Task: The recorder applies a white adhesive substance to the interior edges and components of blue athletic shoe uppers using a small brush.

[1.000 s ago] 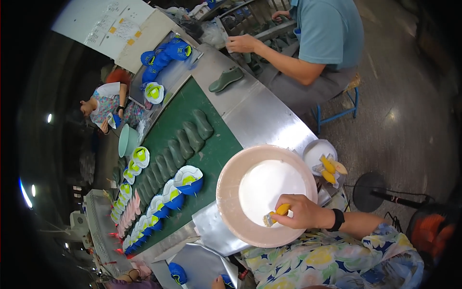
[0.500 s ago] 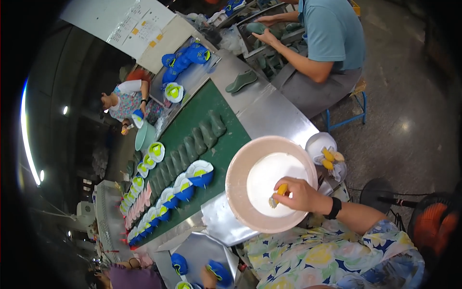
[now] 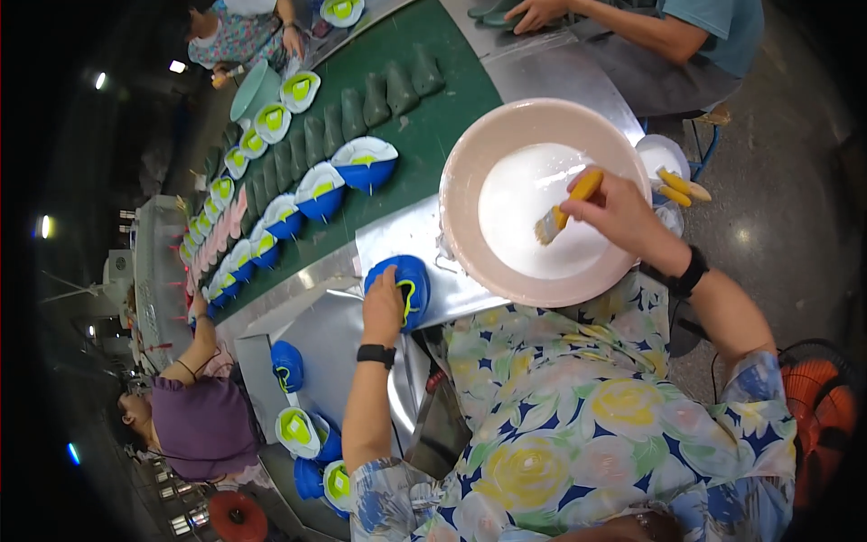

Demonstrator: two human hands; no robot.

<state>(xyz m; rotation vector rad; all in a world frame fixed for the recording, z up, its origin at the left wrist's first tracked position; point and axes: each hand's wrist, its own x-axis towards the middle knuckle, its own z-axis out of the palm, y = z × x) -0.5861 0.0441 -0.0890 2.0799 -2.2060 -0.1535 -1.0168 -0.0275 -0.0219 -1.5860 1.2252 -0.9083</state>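
Observation:
My right hand (image 3: 619, 217) is closed round the yellow handle of a flat paintbrush (image 3: 585, 187). The brush's bristles point down over the white liquid (image 3: 515, 194) in a wide beige basin (image 3: 465, 221); whether they touch it I cannot tell. To the left of the basin, my left hand (image 3: 383, 312) grips a blue shoe upper (image 3: 416, 294) with a lime-green lining. That upper is at the metal sheet along the bench edge, its opening facing right.
Rows of blue-and-white uppers (image 3: 321, 194) and dark green shoe lasts (image 3: 350, 113) stand on the green bench top (image 3: 461, 72). More uppers (image 3: 287, 366) sit in the metal tray at lower left. Yellow-handled brushes (image 3: 673, 185) rest at a white container. Co-workers sit around; a fan is at lower right.
My left hand has brought the blue upper from the metal tray up beside the basin. The brush is still in my right hand over the basin. My view has shifted.

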